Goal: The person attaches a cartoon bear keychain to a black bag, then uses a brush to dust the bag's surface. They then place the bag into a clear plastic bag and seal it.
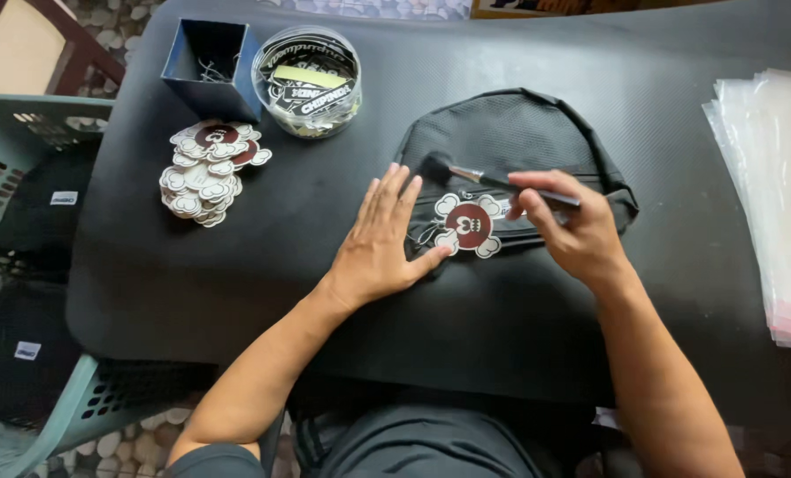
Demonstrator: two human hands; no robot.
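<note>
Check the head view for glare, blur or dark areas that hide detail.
Head view: sharp around both hands; glare washes out the stack of clear plastic bags at the right edge; the black fabric backpack blends into the black table, its seams faint; the black brush in the right hand reads clearly.

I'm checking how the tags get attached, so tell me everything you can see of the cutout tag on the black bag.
The tag is a flat card cutout: a dark red round centre with a small pale motif, ringed by white puffy lobes outlined in black. It lies face up on the front of the black bag. The left hand rests beside it, thumb tip at its lower edge; the right hand holds a brush above it.
</note>
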